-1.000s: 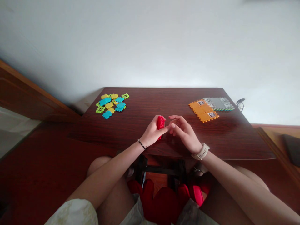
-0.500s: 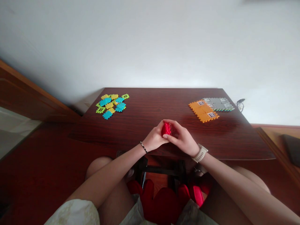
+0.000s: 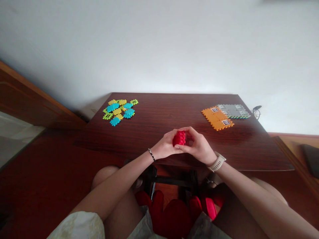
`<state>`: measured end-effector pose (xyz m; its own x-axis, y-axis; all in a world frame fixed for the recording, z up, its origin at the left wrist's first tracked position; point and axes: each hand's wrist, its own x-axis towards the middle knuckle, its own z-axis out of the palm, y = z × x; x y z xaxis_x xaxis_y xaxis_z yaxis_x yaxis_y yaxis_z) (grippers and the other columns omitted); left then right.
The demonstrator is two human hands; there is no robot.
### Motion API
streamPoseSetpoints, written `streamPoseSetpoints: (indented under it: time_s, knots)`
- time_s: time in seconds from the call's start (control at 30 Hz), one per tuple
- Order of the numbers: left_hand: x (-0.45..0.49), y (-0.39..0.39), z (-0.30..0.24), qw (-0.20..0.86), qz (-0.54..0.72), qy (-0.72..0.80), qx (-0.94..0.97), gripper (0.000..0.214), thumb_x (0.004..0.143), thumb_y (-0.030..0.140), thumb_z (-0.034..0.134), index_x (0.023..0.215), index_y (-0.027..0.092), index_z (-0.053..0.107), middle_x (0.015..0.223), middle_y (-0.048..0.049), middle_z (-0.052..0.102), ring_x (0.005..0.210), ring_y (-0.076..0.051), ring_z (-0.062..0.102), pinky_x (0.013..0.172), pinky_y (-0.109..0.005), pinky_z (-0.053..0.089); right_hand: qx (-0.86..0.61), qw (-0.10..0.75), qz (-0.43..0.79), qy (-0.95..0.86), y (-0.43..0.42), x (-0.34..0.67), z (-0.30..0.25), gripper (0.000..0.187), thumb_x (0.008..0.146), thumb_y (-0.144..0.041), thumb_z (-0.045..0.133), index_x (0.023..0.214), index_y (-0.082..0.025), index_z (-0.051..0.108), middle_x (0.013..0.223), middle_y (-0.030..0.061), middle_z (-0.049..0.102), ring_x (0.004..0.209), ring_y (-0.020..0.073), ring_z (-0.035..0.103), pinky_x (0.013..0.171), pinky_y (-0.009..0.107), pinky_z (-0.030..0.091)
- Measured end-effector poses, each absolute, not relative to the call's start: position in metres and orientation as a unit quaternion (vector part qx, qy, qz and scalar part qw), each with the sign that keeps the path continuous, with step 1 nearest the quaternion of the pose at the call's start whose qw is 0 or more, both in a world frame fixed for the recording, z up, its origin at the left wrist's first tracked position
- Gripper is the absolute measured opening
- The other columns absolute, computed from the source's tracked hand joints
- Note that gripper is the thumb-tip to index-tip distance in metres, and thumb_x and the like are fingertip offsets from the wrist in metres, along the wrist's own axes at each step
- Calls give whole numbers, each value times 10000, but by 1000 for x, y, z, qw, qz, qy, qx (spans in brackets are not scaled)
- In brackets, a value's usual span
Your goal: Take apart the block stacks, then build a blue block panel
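Observation:
Red interlocking puzzle tiles [image 3: 179, 138], apparently a small stack with toothed edges, are held between my two hands above the table's near edge. My left hand [image 3: 165, 144] is closed around their left side. From the right, my right hand [image 3: 199, 146] grips them, thumb at the near side and fingers at the far side. Parts of the red tiles are hidden behind my fingers, so I cannot tell how many there are.
Blue, yellow and green puzzle tiles [image 3: 117, 111] lie in a loose pile at the table's [image 3: 159, 113] far left. At the right are joined orange panels [image 3: 216, 119] with windows, touching grey panels [image 3: 233, 110]. A cable [image 3: 256, 111] shows beyond the right edge.
The red tiles have turned, showing more of their toothed edges. My right hand has shifted slightly to the right. The piles on the table have stayed put.

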<state>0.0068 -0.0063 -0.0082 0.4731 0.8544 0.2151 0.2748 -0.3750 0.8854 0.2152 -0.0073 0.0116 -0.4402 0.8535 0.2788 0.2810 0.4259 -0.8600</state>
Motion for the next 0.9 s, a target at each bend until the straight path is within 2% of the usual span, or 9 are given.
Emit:
streamPoseSetpoints:
  time_s: [0.1,0.2,0.27,0.5,0.6,0.73,0.83,0.9]
  knots:
    - [2,-5,-3,385,346,377,768,589,790,353,946,1266,210,631,1219,-95,701,1133,-281,668,1030,-440,530,-381,342,352,-783,-6,221,20,569,872,-546,882,1299,-268,630,1129,68,804,944,263,788,834,373,655]
    - [0,-5,-2,356,333,400,776,439,786,379,944,1075,200,667,1084,-71,693,1043,-264,655,977,-423,541,-387,331,338,-791,-6,223,24,555,885,-543,870,1302,-266,632,1094,56,802,897,244,779,802,352,638]
    - [1,-6,-4,376,334,408,762,389,788,368,936,1005,195,663,1028,-54,691,967,-238,660,926,-395,553,-385,330,344,-790,-6,222,24,563,896,-547,858,1324,-264,627,1079,51,799,873,235,769,783,346,628]
    - [9,-11,-7,454,349,391,720,345,791,254,897,1061,193,693,1063,-57,751,1001,-250,706,930,-375,572,-382,305,332,-807,-8,216,20,515,920,-540,836,1303,-251,648,816,-9,721,659,185,661,632,315,550]
    - [9,-11,-7,450,353,387,724,350,799,242,881,1093,195,698,1092,-62,752,1017,-249,708,948,-377,568,-379,315,354,-795,-7,217,18,522,908,-540,849,1296,-259,641,930,21,772,745,202,713,679,323,599]
    - [8,-8,-9,417,353,393,739,351,816,308,904,1081,194,704,1086,-68,731,994,-243,698,945,-384,562,-385,336,372,-775,-6,222,17,572,893,-537,865,1341,-272,630,1074,53,803,891,244,774,791,364,657]
    - [7,-7,-9,400,355,395,748,345,825,335,918,1066,197,714,1072,-63,726,1002,-243,696,962,-390,555,-387,350,383,-762,-5,225,16,579,888,-530,869,1352,-274,636,1129,64,803,934,255,785,841,384,675]
    - [8,-7,-7,409,360,391,741,370,837,322,915,1127,201,719,1128,-69,747,1054,-250,710,1004,-398,549,-384,361,400,-750,-4,226,16,587,883,-532,874,1352,-269,638,1134,69,798,933,252,785,845,388,683]
